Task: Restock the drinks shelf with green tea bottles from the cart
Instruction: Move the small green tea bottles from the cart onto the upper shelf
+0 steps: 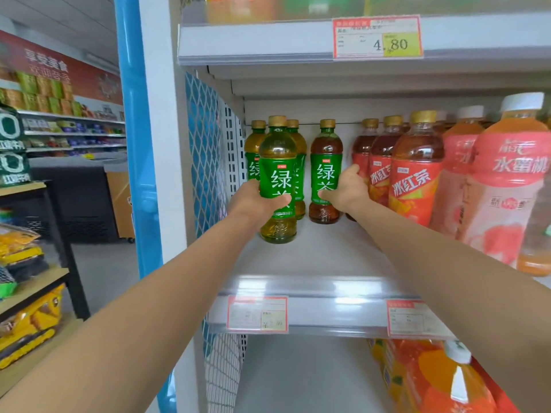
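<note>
My left hand point(253, 201) grips a green tea bottle point(278, 171) with a green label and gold cap, standing upright at the left of the white shelf point(313, 257). My right hand point(346, 189) holds a second green tea bottle point(326, 162) from its right side, further back on the same shelf. Two more green tea bottles point(257, 144) stand behind the left one, partly hidden. The cart is out of view.
Red-labelled iced tea bottles point(414, 174) and pink peach drink bottles point(507, 180) fill the shelf's right side. A blue mesh side panel point(202, 150) closes the shelf's left end. The upper shelf edge point(268, 43) hangs overhead. Orange drink bottles point(432, 380) sit on the shelf below.
</note>
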Demonstrator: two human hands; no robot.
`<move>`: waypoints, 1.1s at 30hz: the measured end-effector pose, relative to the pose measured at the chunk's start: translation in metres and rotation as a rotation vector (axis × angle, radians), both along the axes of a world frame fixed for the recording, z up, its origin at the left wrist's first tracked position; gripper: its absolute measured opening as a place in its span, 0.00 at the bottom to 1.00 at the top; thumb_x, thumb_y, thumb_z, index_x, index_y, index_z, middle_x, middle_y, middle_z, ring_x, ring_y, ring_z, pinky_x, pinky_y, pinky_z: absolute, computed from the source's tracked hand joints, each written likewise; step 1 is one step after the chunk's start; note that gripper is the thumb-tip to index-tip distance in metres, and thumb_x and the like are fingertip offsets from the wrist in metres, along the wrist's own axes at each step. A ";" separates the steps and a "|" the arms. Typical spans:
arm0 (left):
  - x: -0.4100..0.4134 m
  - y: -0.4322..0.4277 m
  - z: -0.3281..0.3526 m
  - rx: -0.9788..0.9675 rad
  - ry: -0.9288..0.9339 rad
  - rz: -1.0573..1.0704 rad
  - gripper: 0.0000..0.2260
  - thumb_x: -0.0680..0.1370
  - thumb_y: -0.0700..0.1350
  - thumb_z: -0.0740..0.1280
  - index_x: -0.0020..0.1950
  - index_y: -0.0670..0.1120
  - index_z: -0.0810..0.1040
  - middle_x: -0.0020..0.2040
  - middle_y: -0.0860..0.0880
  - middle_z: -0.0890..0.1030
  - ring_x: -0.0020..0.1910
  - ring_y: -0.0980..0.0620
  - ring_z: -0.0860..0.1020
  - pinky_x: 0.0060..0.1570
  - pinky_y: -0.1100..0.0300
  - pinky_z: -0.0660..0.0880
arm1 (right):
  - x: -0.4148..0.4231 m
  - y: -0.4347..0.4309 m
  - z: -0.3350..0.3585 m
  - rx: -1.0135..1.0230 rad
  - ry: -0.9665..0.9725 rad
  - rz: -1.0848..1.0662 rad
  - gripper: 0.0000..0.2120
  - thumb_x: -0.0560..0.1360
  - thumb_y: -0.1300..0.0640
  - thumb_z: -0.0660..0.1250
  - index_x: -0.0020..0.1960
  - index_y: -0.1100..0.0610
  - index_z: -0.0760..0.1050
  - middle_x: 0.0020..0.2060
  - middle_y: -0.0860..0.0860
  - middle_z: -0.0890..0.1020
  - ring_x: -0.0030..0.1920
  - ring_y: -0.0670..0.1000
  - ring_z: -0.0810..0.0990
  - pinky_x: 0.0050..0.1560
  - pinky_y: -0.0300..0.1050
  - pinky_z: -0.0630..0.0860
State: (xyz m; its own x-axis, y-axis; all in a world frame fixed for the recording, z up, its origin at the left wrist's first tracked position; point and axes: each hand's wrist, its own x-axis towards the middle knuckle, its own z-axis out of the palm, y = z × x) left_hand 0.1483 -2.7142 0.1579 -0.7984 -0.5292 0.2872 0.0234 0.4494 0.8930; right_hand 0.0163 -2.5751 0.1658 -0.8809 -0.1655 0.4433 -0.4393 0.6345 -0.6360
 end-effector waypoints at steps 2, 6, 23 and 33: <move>-0.005 -0.002 0.004 -0.033 -0.021 0.074 0.12 0.72 0.50 0.74 0.48 0.50 0.73 0.55 0.46 0.80 0.55 0.42 0.79 0.56 0.43 0.77 | -0.002 -0.003 -0.001 -0.017 -0.020 0.029 0.40 0.68 0.57 0.76 0.69 0.64 0.54 0.60 0.61 0.75 0.61 0.61 0.76 0.59 0.55 0.75; -0.015 -0.009 0.007 -0.113 -0.073 0.244 0.20 0.76 0.50 0.69 0.63 0.42 0.69 0.54 0.45 0.78 0.57 0.41 0.78 0.56 0.46 0.76 | -0.007 -0.003 0.003 -0.027 -0.042 0.074 0.40 0.69 0.58 0.75 0.69 0.64 0.53 0.59 0.60 0.75 0.60 0.60 0.76 0.59 0.54 0.75; -0.020 -0.005 0.001 -0.221 -0.173 0.338 0.23 0.80 0.42 0.63 0.72 0.37 0.59 0.68 0.38 0.67 0.66 0.38 0.70 0.62 0.48 0.69 | -0.006 -0.012 -0.006 -0.017 0.002 0.042 0.35 0.69 0.54 0.75 0.66 0.60 0.56 0.61 0.59 0.73 0.59 0.60 0.76 0.56 0.55 0.75; -0.010 0.025 -0.003 -0.521 0.017 0.559 0.27 0.75 0.48 0.68 0.68 0.37 0.63 0.67 0.38 0.66 0.67 0.39 0.64 0.64 0.49 0.63 | 0.019 -0.005 0.006 -0.015 0.171 -0.031 0.28 0.71 0.51 0.72 0.65 0.62 0.64 0.62 0.59 0.70 0.62 0.60 0.72 0.59 0.54 0.72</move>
State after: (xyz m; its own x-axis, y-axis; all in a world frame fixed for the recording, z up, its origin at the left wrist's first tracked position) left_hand 0.1387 -2.6893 0.1548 -0.4450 -0.6461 0.6201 -0.3195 0.7614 0.5641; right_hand 0.0353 -2.5799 0.1717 -0.7972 -0.1313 0.5893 -0.5219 0.6407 -0.5632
